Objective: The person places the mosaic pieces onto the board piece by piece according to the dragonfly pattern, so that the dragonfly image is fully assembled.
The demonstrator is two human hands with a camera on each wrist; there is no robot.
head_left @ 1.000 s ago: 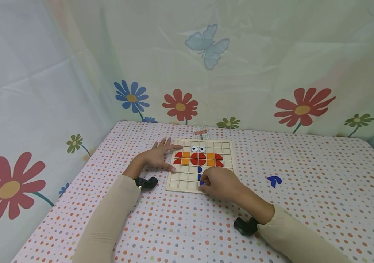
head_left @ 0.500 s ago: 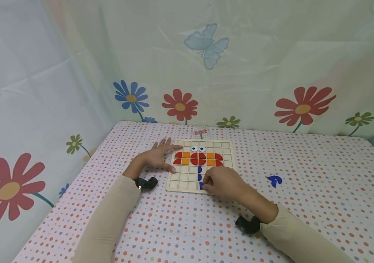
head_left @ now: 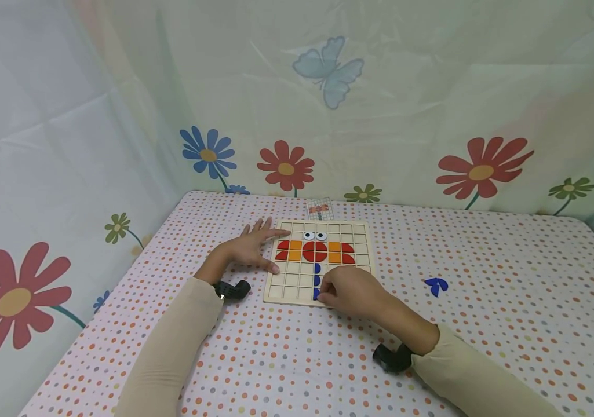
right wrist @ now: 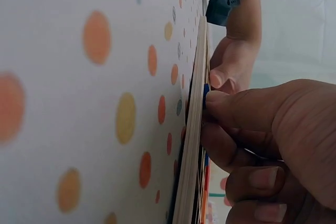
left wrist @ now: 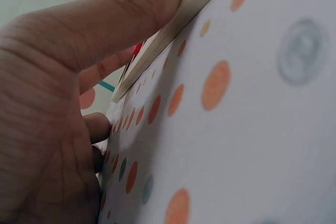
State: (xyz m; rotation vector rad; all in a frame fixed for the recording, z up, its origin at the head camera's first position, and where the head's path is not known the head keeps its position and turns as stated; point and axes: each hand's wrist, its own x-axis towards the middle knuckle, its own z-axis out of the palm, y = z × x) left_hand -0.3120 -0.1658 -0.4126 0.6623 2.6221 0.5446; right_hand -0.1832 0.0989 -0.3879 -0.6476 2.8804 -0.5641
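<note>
A square wooden grid board (head_left: 297,278) lies on the table with flat coloured pieces in its cells. Red and orange pieces form a band across it, below two eye pieces (head_left: 314,236). Under the band, a blue half-round piece (head_left: 317,269) and another like it run down one column. At the bottom of that column my right hand (head_left: 354,292) pinches a blue piece (right wrist: 206,95) between thumb and forefinger, right at the board's surface. My left hand (head_left: 250,249) rests on the board's left edge, fingers spread, thumb (left wrist: 105,24) and forefinger on the frame.
Loose blue pieces (head_left: 436,286) lie on the dotted tablecloth (head_left: 286,365) to the right of the board. A small printed card (head_left: 320,208) with a similar grid pattern lies behind the board. A flowered curtain (head_left: 406,104) stands behind the table.
The blue piece at the column's bottom was tilted half a second ago and now sits straighter in line with its cell. My right hand shifted slightly right, then back left. My left hand stayed put.
</note>
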